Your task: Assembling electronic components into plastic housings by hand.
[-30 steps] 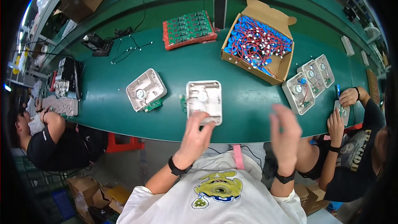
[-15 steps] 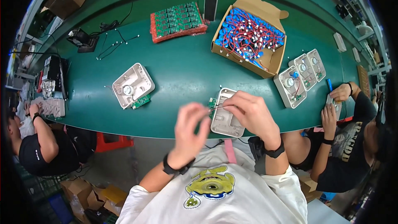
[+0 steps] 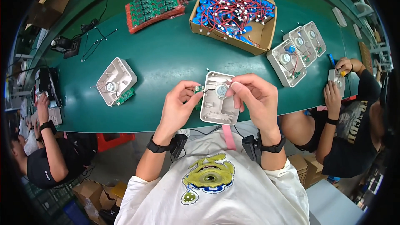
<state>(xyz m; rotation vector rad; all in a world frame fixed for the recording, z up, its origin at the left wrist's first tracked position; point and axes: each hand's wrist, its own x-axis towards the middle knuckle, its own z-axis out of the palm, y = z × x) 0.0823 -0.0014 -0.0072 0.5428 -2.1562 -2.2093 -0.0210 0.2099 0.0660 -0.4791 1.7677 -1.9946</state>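
In front of me on the bench lies an open white plastic housing point(image 3: 228, 118), with a round speaker point(image 3: 221, 91) in its upper part. A small green circuit board point(image 3: 198, 99) hangs at the housing's left edge. My left hand point(image 3: 178, 105) pinches that board between thumb and fingertips. Over the housing's right side, my right hand point(image 3: 259, 100) is closed, thumb and index finger together beside the speaker. A tiny pale piece shows at those fingertips, too small to name.
Another housing point(image 3: 130, 73) with speaker and board sits to the left. A cardboard box point(image 3: 264, 37) of blue wired batteries stands ahead, near a stack of green circuit boards point(image 3: 153, 4). At right are several housings point(image 3: 288, 80) and a co-worker's hands point(image 3: 332, 96); another person point(image 3: 52, 150) works at left.
My left hand has come down to the circuit board. My right hand has shifted right across the housing, uncovering the speaker. The whole view has shifted a little.
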